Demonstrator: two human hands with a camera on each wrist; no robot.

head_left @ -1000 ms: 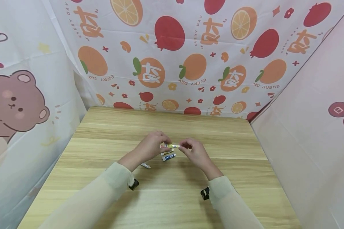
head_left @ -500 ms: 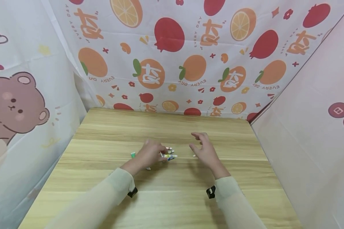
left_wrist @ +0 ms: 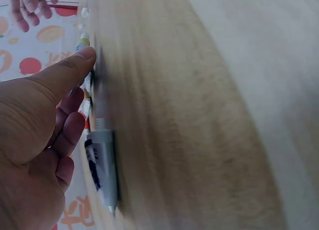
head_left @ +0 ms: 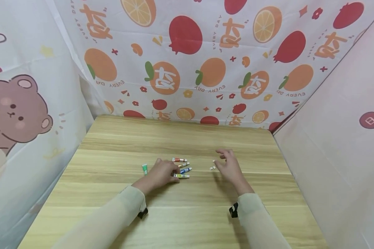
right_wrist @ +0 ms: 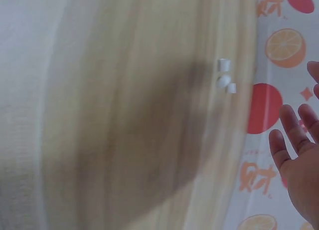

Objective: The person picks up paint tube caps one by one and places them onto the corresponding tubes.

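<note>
In the head view my left hand [head_left: 162, 173] pinches a yellow paint tube [head_left: 182, 176] low over the table, its nozzle to the right. A blue paint tube [head_left: 185, 170], a gold one [head_left: 184, 165] and a red one [head_left: 179, 160] lie just beyond it. A green tube [head_left: 144, 168] lies left of this hand. The left wrist view has a silvery-white tube [left_wrist: 103, 165] beneath the palm; in the head view the hand hides it. My right hand [head_left: 231, 170] hovers, fingers spread and holding nothing, beside three small white caps [right_wrist: 224, 81].
The wooden table [head_left: 187, 218] carries these things. A fruit-printed cloth [head_left: 187, 69] hangs behind its far edge. Other cloths hang at the left [head_left: 28, 166] and right [head_left: 336, 145].
My hands have moved apart. The left brought the yellow tube down toward me, beside the blue one. The right let go of the tube's cap end and moved right; white caps now show beside it.
</note>
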